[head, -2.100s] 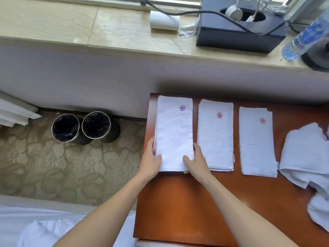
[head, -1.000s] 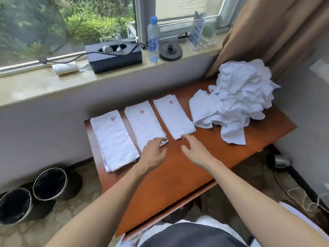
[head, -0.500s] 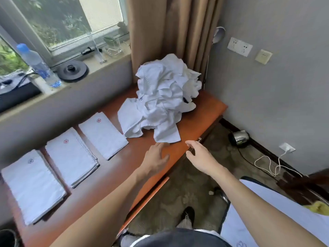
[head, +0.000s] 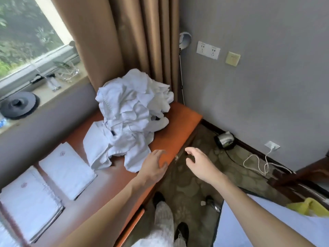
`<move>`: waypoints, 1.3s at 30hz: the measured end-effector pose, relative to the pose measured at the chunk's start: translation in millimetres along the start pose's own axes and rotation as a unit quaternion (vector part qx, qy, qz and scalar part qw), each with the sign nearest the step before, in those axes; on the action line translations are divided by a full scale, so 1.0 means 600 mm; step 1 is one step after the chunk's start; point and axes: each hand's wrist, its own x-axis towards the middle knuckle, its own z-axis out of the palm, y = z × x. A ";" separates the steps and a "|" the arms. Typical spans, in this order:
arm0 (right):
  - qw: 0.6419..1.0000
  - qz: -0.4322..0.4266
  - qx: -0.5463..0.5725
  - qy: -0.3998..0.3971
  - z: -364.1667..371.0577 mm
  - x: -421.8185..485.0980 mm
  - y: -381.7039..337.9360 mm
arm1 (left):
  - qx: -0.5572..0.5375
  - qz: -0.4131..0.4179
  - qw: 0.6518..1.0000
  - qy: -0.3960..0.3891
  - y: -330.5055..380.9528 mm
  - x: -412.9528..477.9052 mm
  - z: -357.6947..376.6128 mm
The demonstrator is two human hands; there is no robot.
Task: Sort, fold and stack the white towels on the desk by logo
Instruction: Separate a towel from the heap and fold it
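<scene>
A big heap of crumpled white towels [head: 130, 114] lies at the far right end of the orange-brown desk [head: 178, 132]. Two folded towel stacks with red logos lie to the left, one [head: 66, 169] nearer the heap and another [head: 26, 202] at the left edge. My left hand [head: 154, 165] hovers over the desk's front edge just right of the heap's lowest towel, fingers relaxed and holding nothing. My right hand [head: 197, 163] is out past the desk edge above the carpet, fingers loosely spread and empty.
A brown curtain [head: 124, 41] hangs behind the heap. The windowsill [head: 44, 93] carries a black round base and glassware. A kettle [head: 225, 139] and a white cable [head: 258, 161] lie on the carpet by the grey wall. A bed corner with a yellow cloth [head: 309, 207] is at the right.
My view has swung right from the folded stacks to the towel heap. Both hands have left the purple-logo stack and travelled right, ending empty near the heap.
</scene>
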 end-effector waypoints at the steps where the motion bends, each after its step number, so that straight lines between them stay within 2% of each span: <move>1: 1.000 0.000 -0.003 0.001 -0.005 0.016 -0.002 | 0.002 0.005 1.000 -0.002 -0.003 0.019 -0.004; 9: 1.000 0.013 -0.018 0.007 -0.056 0.151 -0.080 | -0.007 0.040 0.999 0.003 -0.004 0.166 -0.057; 16: 0.999 -0.016 -0.033 -0.002 -0.106 0.244 -0.136 | -0.011 0.052 0.996 0.069 -0.004 0.254 -0.131; 21: 0.997 -0.058 -0.048 -0.026 -0.140 0.335 -0.160 | -0.025 0.031 0.994 0.101 -0.013 0.296 -0.151; 27: 0.987 -0.128 -0.049 -0.081 -0.181 0.480 -0.178 | -0.041 -0.038 0.982 0.179 0.001 0.375 -0.170; 33: 0.962 -0.205 -0.055 -0.171 -0.199 0.624 -0.214 | -0.044 -0.151 0.956 0.246 0.039 0.437 -0.190; 39: 0.920 -0.302 -0.114 -0.221 -0.163 0.704 -0.284 | -0.060 -0.245 0.908 0.336 0.054 0.436 -0.182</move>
